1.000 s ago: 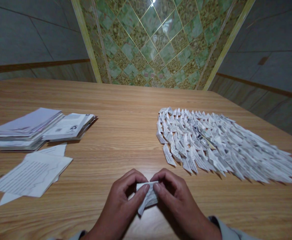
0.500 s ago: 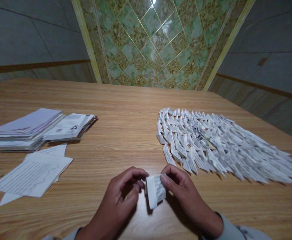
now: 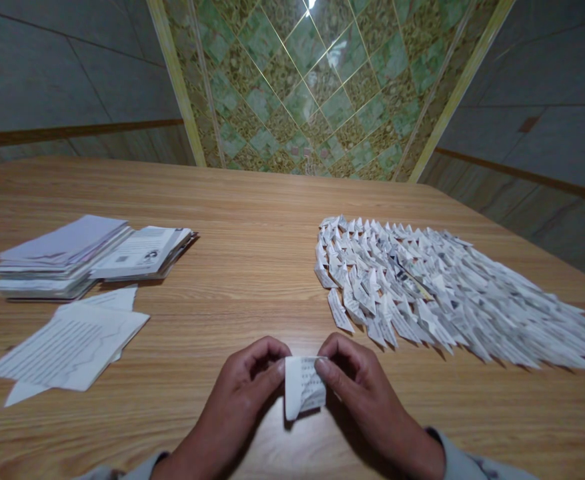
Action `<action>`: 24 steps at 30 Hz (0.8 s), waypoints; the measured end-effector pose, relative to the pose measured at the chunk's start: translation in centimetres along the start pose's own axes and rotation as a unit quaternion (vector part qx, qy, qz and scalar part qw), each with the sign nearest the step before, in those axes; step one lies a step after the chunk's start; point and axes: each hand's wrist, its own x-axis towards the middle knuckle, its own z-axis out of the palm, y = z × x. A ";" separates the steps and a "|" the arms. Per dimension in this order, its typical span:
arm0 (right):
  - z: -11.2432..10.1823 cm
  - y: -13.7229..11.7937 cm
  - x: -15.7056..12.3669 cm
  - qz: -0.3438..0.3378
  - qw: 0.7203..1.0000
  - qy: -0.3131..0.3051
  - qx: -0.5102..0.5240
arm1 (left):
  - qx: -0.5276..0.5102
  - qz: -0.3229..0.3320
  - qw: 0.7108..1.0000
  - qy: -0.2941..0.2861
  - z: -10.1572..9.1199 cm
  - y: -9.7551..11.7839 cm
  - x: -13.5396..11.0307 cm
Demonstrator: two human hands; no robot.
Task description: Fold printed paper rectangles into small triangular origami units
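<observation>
Near the table's front edge, a small folded piece of printed paper [image 3: 304, 387] is held between both hands. My left hand [image 3: 249, 383] pinches its upper left corner between thumb and fingers. On the other side, my right hand [image 3: 357, 380] grips the upper right corner, thumb on the face towards me. Lines of print show on the paper's front, and its left strip is blank white. The fingertips behind the paper are hidden.
Rows of many folded paper boats [image 3: 422, 293] cover the right side of the wooden table [image 3: 232, 200]. To the left lie a stack of papers [image 3: 67, 247], a printed booklet [image 3: 139, 253] and loose lined sheets [image 3: 67, 347]. A tiled wall [image 3: 317, 87] stands behind.
My left hand has closed on the paper's left corner, where its fingers were loosely apart before. The paper has turned flatter towards me and shifted slightly left.
</observation>
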 end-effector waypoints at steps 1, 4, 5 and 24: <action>0.0 0.0 0.0 -0.004 1.000 0.001 -0.012 | -0.031 -0.022 0.999 -0.006 0.0 -0.2 0.2; -0.1 0.0 0.0 -0.008 0.999 0.007 -0.039 | -0.042 -0.036 0.998 -0.022 0.0 -0.4 0.3; -0.1 0.1 -0.1 -0.007 0.999 0.010 -0.046 | -0.024 -0.025 0.999 -0.026 0.0 -0.3 0.3; -0.2 -0.3 0.0 0.013 0.999 -0.026 -0.013 | 0.017 -0.011 0.999 -0.042 0.1 -0.1 -0.1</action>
